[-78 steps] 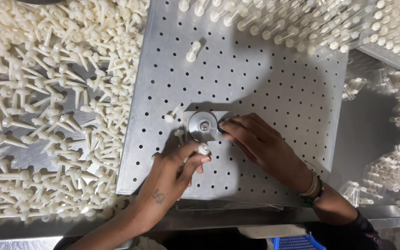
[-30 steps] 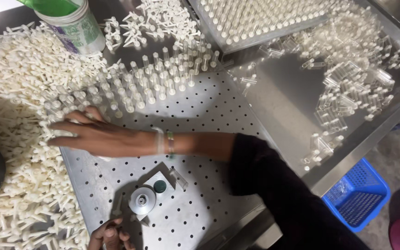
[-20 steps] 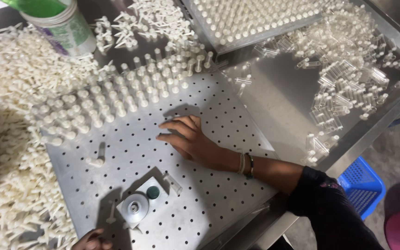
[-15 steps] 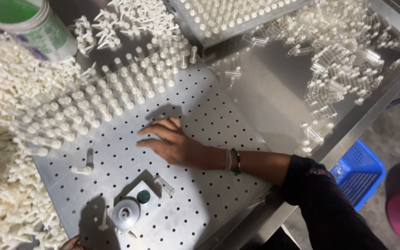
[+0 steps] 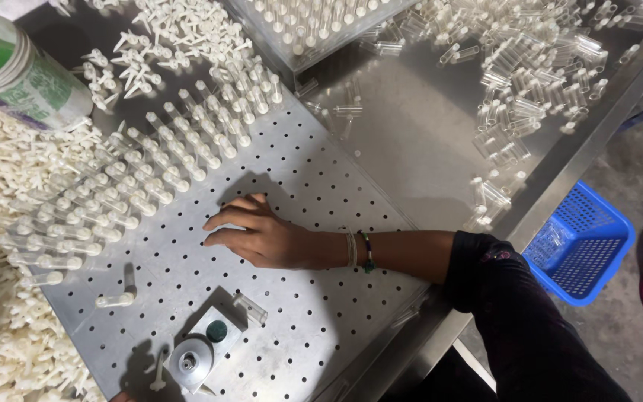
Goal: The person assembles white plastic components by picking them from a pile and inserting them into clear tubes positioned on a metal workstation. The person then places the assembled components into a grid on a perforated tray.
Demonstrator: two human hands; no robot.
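My right hand [image 5: 262, 237] rests palm down on the perforated metal plate [image 5: 314, 201], fingers slightly spread and nothing visible in them. Just beyond its fingertips stand rows of clear tubes with white caps [image 5: 165, 160] in the plate's holes. Below the hand sits a small metal fixture [image 5: 202, 350] with a round disc and a dark green button, and a loose clear tube [image 5: 249, 307] lies beside it. Two more loose tubes [image 5: 117, 299] lie to the left. Only a sliver of my left hand [image 5: 118, 397] shows at the bottom edge, so its fingers are hidden.
A heap of white caps [image 5: 1, 223] covers the table on the left. A green-topped jar [image 5: 16, 71] stands at the top left. A second tray of tubes [image 5: 314, 22] and scattered clear tubes [image 5: 530, 67] lie further back. A blue basket [image 5: 578, 242] sits on the floor.
My right hand drew back from the cap heap on the left and settled on the middle of the plate. My left hand slid almost out of sight at the bottom.
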